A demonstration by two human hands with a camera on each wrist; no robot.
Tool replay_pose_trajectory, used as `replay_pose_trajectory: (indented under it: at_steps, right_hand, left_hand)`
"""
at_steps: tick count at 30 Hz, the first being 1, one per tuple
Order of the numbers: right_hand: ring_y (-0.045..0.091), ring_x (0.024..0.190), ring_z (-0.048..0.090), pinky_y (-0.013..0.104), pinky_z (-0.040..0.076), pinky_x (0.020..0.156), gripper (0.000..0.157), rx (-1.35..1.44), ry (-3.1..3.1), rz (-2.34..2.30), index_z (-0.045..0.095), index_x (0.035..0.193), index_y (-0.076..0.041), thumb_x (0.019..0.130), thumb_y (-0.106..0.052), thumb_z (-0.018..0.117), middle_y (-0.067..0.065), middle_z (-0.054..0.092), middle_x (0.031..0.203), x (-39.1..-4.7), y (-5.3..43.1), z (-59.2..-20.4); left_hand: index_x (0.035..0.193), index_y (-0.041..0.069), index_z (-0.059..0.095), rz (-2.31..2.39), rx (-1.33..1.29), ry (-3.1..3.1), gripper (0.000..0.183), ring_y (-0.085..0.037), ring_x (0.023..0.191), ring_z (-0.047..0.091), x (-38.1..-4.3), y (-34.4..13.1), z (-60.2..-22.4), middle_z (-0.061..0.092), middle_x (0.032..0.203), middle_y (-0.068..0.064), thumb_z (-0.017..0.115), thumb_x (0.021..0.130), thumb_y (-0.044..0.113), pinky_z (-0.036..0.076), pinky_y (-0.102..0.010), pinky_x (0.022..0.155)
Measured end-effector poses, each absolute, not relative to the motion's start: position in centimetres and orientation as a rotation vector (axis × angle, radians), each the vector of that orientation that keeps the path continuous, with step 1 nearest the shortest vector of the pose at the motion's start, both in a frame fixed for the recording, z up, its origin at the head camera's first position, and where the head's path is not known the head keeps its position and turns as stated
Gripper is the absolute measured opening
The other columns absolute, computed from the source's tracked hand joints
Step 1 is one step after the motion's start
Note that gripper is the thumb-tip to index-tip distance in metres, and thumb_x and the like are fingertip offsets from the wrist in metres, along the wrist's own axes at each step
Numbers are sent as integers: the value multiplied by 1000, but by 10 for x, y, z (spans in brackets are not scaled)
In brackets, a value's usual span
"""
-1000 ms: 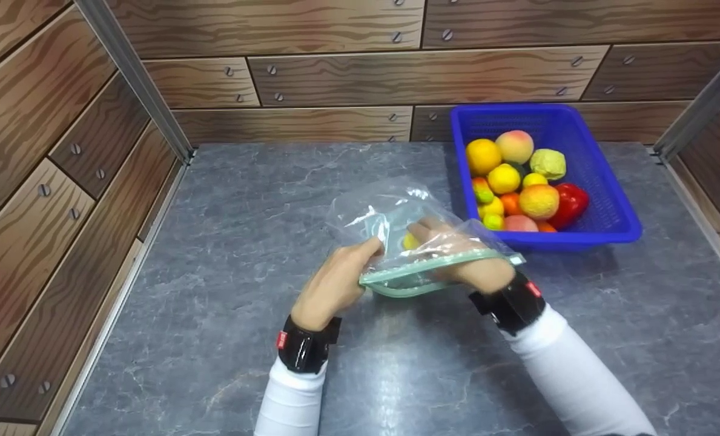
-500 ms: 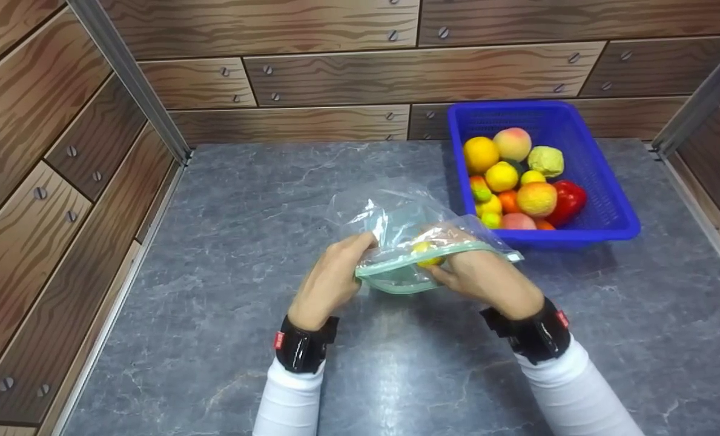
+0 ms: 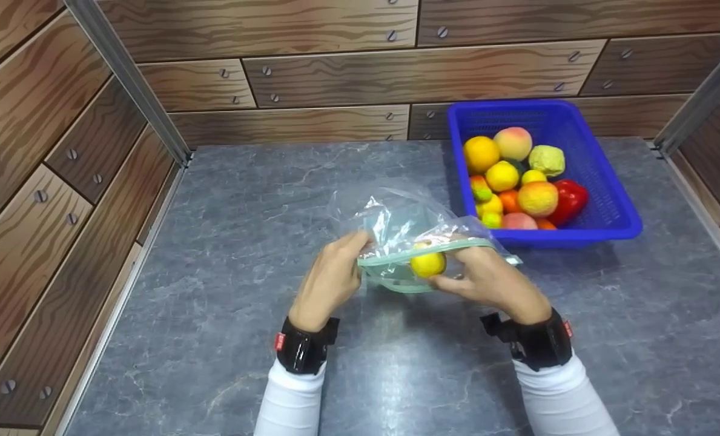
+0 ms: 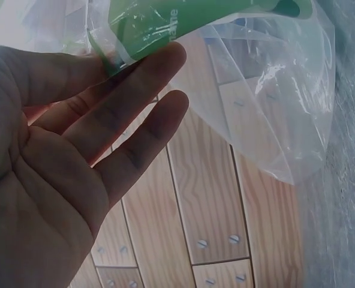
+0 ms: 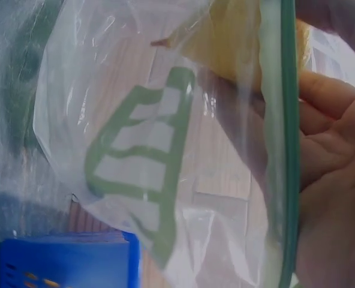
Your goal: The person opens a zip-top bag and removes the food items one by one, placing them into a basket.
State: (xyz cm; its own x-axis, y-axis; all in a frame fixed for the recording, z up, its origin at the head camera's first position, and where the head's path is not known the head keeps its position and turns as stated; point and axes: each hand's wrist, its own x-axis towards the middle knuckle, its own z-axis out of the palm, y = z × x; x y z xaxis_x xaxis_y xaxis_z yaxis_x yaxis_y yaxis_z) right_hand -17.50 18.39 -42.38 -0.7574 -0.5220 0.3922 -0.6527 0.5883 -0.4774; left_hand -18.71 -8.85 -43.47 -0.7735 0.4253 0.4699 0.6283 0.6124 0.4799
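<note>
A clear zip bag with a green seal strip lies between both hands, its mouth toward me. My left hand pinches the left end of that mouth between thumb and fingers. In the left wrist view, the remaining fingers stretch out below the bag's green print. My right hand holds a yellow pear at the bag opening. Its stemmed end shows through the plastic in the right wrist view, while the rounder end pokes out past the seal. Part of the right fingers is behind the bag film.
A blue basket of mixed fruit stands at the back right, near the bag's right corner. Inside are a red pepper, an orange and a peach. Wood-patterned walls border the grey tabletop.
My right hand has drawn back toward me from deep inside the bag, bringing the pear to the mouth and partly out. The left hand keeps its pinch almost in place.
</note>
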Motion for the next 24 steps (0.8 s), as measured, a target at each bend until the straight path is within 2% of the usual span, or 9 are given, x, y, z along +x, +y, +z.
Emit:
replay_pose_trajectory:
  at_steps: [7,11,16,18,24]
  right_hand:
    - [30,110,69,50,56,95,44,1038,-2547,1015,72,120,-2,79,-8,86,13,73,122,-176,188,-427]
    - [27,108,70,49,57,94,46,1069,-2519,1024,72,122,-2,79,-10,87,12,74,120,-176,190,-427]
    - [28,101,71,48,59,88,48,1091,-2486,986,72,122,1,77,-8,86,13,75,115,-173,195,-424]
    - [28,99,71,46,59,87,48,1100,-2474,986,71,123,1,77,-7,85,13,75,115,-173,197,-422]
    - [25,102,72,33,58,88,52,1100,-2455,1010,70,128,-2,78,-8,85,10,75,119,-171,202,-418]
  left_hand:
    - [101,4,62,-962,-855,-2516,40,-23,81,69,-189,-88,-438,67,89,-8,52,76,-26,58,-26,68]
    - [103,3,63,-977,-850,-2508,41,-24,82,70,-190,-88,-440,70,93,-10,52,75,-26,58,-26,67]
    - [99,4,61,-979,-832,-2510,30,-24,77,68,-191,-89,-440,68,88,-9,55,83,-21,57,-26,65]
    - [96,5,60,-978,-821,-2510,26,-23,75,67,-191,-89,-440,65,84,-7,56,85,-19,57,-26,64]
    - [90,5,56,-966,-801,-2503,26,-19,70,59,-191,-91,-440,57,78,-5,54,83,-20,54,-28,62]
